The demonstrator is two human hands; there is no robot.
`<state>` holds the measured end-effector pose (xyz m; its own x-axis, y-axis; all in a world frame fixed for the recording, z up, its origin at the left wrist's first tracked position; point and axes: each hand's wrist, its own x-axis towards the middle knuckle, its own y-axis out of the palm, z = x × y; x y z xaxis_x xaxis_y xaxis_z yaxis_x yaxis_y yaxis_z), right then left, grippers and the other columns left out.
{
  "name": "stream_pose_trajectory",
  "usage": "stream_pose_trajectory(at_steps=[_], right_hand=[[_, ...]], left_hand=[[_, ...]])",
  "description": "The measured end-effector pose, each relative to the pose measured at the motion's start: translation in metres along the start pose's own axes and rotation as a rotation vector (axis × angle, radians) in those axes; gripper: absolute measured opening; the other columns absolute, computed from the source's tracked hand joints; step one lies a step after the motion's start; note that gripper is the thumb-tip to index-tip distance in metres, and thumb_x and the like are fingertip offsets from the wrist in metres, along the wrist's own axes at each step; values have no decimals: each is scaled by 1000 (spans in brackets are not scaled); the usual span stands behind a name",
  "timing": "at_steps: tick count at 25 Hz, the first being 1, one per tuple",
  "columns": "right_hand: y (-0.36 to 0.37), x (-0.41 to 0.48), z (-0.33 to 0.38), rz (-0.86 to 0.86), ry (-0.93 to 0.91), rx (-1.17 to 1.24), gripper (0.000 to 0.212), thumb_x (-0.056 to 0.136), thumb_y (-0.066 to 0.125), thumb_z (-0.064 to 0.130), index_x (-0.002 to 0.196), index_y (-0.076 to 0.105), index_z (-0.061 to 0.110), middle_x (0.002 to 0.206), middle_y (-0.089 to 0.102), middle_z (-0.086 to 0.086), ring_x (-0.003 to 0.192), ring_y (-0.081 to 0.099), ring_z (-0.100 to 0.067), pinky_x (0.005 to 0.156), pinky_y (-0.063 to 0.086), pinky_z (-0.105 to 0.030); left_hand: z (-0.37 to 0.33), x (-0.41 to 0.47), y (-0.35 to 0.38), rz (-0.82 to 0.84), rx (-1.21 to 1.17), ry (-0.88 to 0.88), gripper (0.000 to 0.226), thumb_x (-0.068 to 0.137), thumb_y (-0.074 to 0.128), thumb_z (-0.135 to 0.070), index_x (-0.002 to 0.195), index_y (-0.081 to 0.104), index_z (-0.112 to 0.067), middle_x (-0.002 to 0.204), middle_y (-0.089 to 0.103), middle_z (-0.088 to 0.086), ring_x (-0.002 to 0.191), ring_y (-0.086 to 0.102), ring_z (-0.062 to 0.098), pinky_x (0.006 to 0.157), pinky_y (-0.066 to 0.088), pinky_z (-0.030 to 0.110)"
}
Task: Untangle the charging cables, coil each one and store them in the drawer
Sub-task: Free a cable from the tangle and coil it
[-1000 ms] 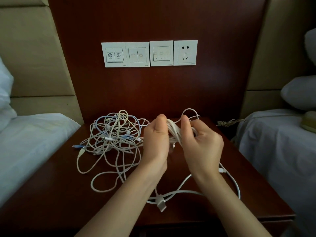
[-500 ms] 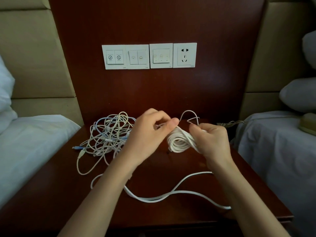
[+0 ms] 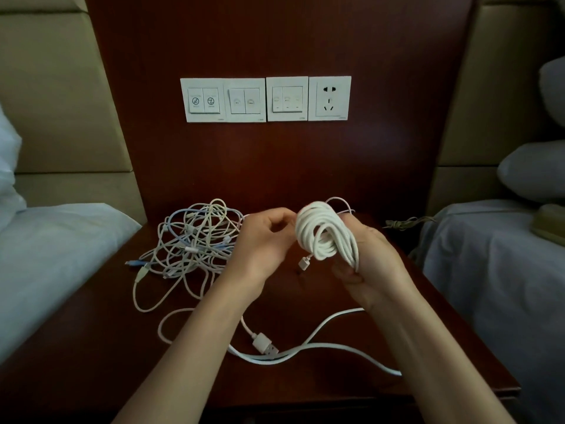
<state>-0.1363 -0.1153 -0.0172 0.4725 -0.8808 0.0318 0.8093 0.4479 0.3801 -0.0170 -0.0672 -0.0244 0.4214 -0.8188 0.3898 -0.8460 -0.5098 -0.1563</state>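
The step in hand is coiling 1 cable. The right hand (image 3: 373, 264) grips the white coil (image 3: 324, 234) above the nightstand (image 3: 91, 347), its fingers curled round the smooth, thick loops. The left hand (image 3: 263, 240) is curled just beside the coil; I cannot tell whether it pinches a strand. The loose tail (image 3: 250, 358) lies wavy on the dark glossy wood, and I think the next move is to wind it in. The thin tangle (image 3: 195, 240) waits at the left.
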Motion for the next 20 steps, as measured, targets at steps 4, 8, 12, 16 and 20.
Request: stream_pose_trajectory(at_steps=[4, 8, 12, 16, 20], right_hand=[[-9, 11, -1, -276, -58, 58, 34, 89, 49, 6, 56, 42, 11, 46, 32, 0, 29, 27, -5, 30, 20, -13], [-27, 14, 1, -480, -334, -152, 42, 87, 53, 8, 45, 47, 14, 40, 38, 5, 39, 32, -6, 42, 29, -21], [-25, 7, -10, -508, -762, -439, 49, 91, 52, 17, 47, 36, 2, 39, 28, 4, 39, 26, -7, 41, 20, -21], [-27, 13, -19, -521, -1174, -738, 50, 92, 47, 20, 47, 39, 3, 42, 34, -2, 38, 28, -13, 41, 22, -24], [-31, 28, -23, -587, -1424, -886, 50, 99, 42, 18, 50, 44, 4, 46, 41, -6, 42, 35, -15, 46, 24, -23]], left_hand=[[3, -11, 18, 72, 116, 47, 28, 91, 56, -22, 63, 59, -22, 41, 47, -15, 40, 40, -3, 47, 30, 18], [1, -29, 44, 204, 121, 101, 30, 81, 51, -39, 76, 62, -12, 57, 49, -8, 54, 42, 3, 55, 34, 22], [-6, -35, 55, 45, -49, -100, 49, 96, 46, -38, 54, 53, -13, 38, 35, -11, 33, 28, 3, 36, 21, 15], [-13, -24, 51, 148, -291, -416, 41, 98, 42, -24, 59, 47, -11, 39, 27, -11, 31, 18, 2, 32, 11, 15], [-18, -16, 36, 326, -537, -457, 20, 93, 37, -8, 75, 45, -11, 50, 36, -7, 38, 21, 1, 38, 11, 14]])
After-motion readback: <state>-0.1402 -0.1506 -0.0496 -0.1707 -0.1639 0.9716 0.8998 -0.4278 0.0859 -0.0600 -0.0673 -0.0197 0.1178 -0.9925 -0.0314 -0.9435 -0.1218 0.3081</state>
